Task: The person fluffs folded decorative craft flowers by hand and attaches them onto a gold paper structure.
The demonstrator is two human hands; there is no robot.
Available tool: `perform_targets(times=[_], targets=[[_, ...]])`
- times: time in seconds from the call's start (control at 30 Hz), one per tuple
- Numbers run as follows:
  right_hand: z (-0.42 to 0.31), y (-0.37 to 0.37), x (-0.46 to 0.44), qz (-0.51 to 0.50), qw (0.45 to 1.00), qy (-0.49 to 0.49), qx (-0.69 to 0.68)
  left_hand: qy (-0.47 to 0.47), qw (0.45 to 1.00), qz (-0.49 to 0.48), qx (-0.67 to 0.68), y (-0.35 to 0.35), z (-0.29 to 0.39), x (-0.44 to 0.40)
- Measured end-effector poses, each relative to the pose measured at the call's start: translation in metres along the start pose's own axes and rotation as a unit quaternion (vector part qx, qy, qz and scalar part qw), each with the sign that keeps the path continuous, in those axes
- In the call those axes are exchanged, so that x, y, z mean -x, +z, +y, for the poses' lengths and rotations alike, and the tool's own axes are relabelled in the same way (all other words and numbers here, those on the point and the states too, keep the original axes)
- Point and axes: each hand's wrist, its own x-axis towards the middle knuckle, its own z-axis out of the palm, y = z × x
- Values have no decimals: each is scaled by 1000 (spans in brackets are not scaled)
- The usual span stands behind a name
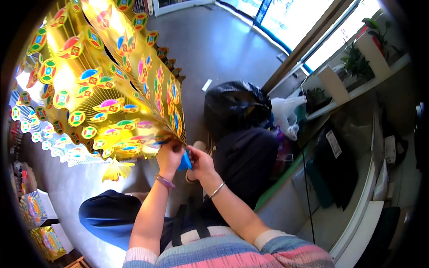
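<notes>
A large shiny gold foil decoration (107,89) with colourful printed ornaments fills the upper left, narrowing to a gathered corner at my hands. My left hand (170,156), with a purple bangle at the wrist, is closed on that corner. Right beside it, my right hand (200,161), with a silver bangle, has its fingers pinched at the same corner. A small blue piece (184,161) shows between the two hands; which hand holds it is unclear. A yellow foil tassel (117,169) hangs below the decoration.
A black plastic bag (237,105) and a white plastic bag (288,114) stand on the floor ahead. Potted plants (357,62) line a ledge at the right. Boxes with colourful prints (47,239) are at the lower left. A glass door is at the top.
</notes>
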Motion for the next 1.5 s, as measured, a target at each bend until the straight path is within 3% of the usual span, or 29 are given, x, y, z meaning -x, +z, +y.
perform_targets(times=[0.27, 0.37, 0.47, 0.57, 0.6, 0.67, 0.8, 0.87, 0.93, 1.0, 1.1, 1.2, 1.23, 1.33, 1.4, 1.43, 1.47, 1.5], targets=[[-1, 22, 15, -13, 981, -114, 159, 83, 981, -1, -175, -8, 19, 5], [7, 30, 15, -38, 946, -209, 246, 117, 977, 23, -176, -8, 21, 5], [19, 23, -5, -40, 867, -347, 355, 124, 981, 22, -150, -6, 19, 4], [4, 33, 16, -34, 939, -224, 260, 131, 983, 34, -126, -5, 20, 4], [0, 30, 17, -21, 965, -163, 202, 95, 986, 0, -139, -6, 21, 4], [-5, 21, 9, -23, 978, -116, 174, 118, 986, 31, -118, -5, 18, 1], [-22, 6, 12, -89, 943, -163, 277, 73, 992, -58, -85, -16, 12, -4], [-27, -4, 9, -35, 931, -228, 283, 28, 998, -55, 2, -17, -6, -9], [-31, -10, 16, 22, 875, -306, 375, -162, 965, -30, 204, -23, -17, -10], [-29, -21, 12, -67, 810, -336, 476, -229, 897, 13, 378, -39, -23, -6], [-26, 4, 43, -169, 633, -417, 630, -337, 832, 57, 437, -43, -47, 14], [-8, 15, 47, -72, 521, -489, 696, -330, 869, -54, 364, -37, -48, 35], [-6, 12, 37, -67, 515, -523, 676, -333, 856, -77, 387, -36, -45, 39], [-16, 13, 19, -54, 547, -539, 638, -248, 846, -64, 468, -31, -42, 38], [-20, 9, 8, 0, 673, -510, 536, -234, 832, -11, 504, -50, -8, 31], [-20, 8, 6, -2, 777, -439, 451, -188, 847, -12, 496, -50, -18, 26], [-25, 8, 6, -18, 832, -376, 408, -184, 830, 22, 525, -52, -20, 20], [-26, 8, 8, -28, 853, -359, 377, -180, 825, 62, 532, -52, -25, 14]])
